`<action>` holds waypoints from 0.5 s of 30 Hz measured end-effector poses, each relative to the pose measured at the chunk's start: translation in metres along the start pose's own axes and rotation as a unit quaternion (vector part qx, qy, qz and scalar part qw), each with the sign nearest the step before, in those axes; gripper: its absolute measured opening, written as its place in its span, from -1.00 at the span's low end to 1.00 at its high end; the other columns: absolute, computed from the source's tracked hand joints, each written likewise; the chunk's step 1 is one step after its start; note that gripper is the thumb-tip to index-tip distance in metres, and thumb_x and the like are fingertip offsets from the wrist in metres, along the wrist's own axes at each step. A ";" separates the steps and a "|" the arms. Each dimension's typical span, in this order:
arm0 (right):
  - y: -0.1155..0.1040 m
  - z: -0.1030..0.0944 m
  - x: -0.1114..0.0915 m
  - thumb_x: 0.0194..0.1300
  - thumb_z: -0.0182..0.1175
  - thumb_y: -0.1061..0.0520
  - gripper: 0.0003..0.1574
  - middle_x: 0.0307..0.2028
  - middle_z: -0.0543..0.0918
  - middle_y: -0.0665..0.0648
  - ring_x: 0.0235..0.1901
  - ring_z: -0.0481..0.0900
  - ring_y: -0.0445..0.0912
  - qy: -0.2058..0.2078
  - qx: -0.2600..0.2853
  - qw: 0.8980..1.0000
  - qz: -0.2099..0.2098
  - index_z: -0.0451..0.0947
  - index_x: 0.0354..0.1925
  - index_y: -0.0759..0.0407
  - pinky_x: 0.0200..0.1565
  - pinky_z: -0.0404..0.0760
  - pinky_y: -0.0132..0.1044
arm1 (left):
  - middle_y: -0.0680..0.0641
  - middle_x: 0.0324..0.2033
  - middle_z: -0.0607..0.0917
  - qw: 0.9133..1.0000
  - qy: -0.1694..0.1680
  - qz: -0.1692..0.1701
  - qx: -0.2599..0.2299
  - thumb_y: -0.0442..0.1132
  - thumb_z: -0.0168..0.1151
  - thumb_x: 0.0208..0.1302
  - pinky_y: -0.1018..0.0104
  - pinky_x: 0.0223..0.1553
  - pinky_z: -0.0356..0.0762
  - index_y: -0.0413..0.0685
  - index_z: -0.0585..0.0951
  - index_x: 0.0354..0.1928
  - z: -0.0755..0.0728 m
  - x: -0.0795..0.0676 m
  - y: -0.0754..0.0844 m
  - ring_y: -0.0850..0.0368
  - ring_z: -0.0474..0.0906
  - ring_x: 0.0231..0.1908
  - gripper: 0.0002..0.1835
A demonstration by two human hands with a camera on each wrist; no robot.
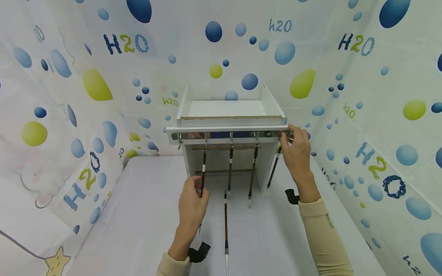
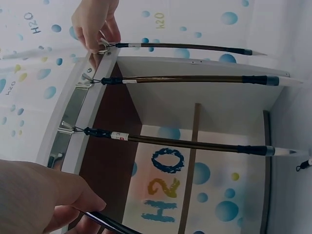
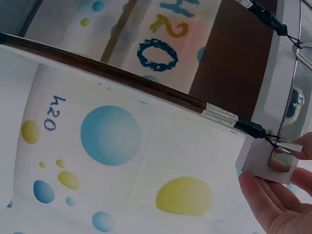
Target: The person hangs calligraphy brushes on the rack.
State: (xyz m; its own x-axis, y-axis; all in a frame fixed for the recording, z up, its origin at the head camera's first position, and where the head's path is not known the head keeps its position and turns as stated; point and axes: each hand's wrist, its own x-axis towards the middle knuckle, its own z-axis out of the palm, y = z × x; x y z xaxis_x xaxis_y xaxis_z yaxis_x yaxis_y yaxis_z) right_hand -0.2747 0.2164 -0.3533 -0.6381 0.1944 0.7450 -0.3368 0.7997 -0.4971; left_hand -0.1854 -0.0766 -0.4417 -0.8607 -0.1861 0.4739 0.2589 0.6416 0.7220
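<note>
A white rail with metal hooks (image 1: 217,129) runs across the front of a white wooden stand. My right hand (image 1: 297,149) grips the rail's right end, thumb by the last hook and fingers around the board's edge. From that hook a writing brush (image 3: 146,90) hangs by its cord loop. My left hand (image 1: 194,201) pinches another writing brush (image 1: 203,165), which reaches up to the second hook from the left. Two more brushes, a middle brush (image 1: 230,172) and a brush to its right (image 1: 253,174), hang between my hands. The leftmost hook (image 1: 179,141) carries no brush.
A loose writing brush (image 1: 226,230) lies on the white table (image 1: 145,214) in front of the stand, tip towards me. The stand's upper tray (image 1: 228,108) sits behind the rail. Patterned sheets (image 1: 193,46) enclose the back and sides.
</note>
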 end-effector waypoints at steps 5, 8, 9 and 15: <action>0.001 0.001 0.000 0.32 0.09 0.16 -0.54 -0.12 0.53 0.34 -0.12 0.60 0.14 0.004 -0.001 1.000 -0.003 0.42 0.13 0.35 -0.11 0.64 -0.03 | -0.05 -0.34 0.57 1.000 -0.003 -0.002 0.007 -0.41 0.19 0.11 0.45 -0.54 0.40 -0.08 0.50 -0.02 0.000 0.001 0.000 0.20 0.49 -0.46 -0.65; 0.001 0.001 0.000 0.32 0.09 0.16 -0.54 -0.11 0.53 0.34 -0.12 0.61 0.14 0.006 -0.001 1.000 -0.005 0.42 0.13 0.35 -0.11 0.64 -0.05 | -0.05 -0.34 0.57 1.000 -0.005 -0.003 0.010 -0.40 0.18 0.12 0.46 -0.54 0.40 -0.08 0.50 -0.02 -0.001 0.002 0.000 0.21 0.48 -0.46 -0.66; 0.001 0.001 0.000 0.32 0.09 0.16 -0.54 -0.11 0.54 0.34 -0.12 0.61 0.13 0.006 -0.001 1.000 -0.006 0.42 0.13 0.35 -0.11 0.64 -0.06 | -0.05 -0.34 0.57 1.000 -0.005 -0.002 0.011 -0.39 0.18 0.12 0.46 -0.54 0.40 -0.08 0.50 -0.02 -0.001 0.002 0.000 0.21 0.48 -0.46 -0.66; 0.000 0.000 0.000 0.32 0.09 0.13 -0.53 -0.10 0.53 0.34 -0.11 0.61 0.13 0.002 -0.005 1.000 -0.004 0.42 0.14 0.34 -0.10 0.64 -0.07 | -0.05 -0.34 0.57 1.000 0.000 0.001 0.010 -0.39 0.18 0.13 0.45 -0.54 0.40 -0.08 0.50 -0.01 -0.001 0.002 0.000 0.22 0.48 -0.47 -0.66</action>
State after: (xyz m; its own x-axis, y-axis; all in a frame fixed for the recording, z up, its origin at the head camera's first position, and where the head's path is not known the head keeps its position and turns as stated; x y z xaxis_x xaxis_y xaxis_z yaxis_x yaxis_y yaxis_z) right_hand -0.2749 0.2167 -0.3537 -0.6321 0.1898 0.7513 -0.3350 0.8073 -0.4858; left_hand -0.1869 -0.0777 -0.4399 -0.8599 -0.1853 0.4756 0.2514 0.6572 0.7106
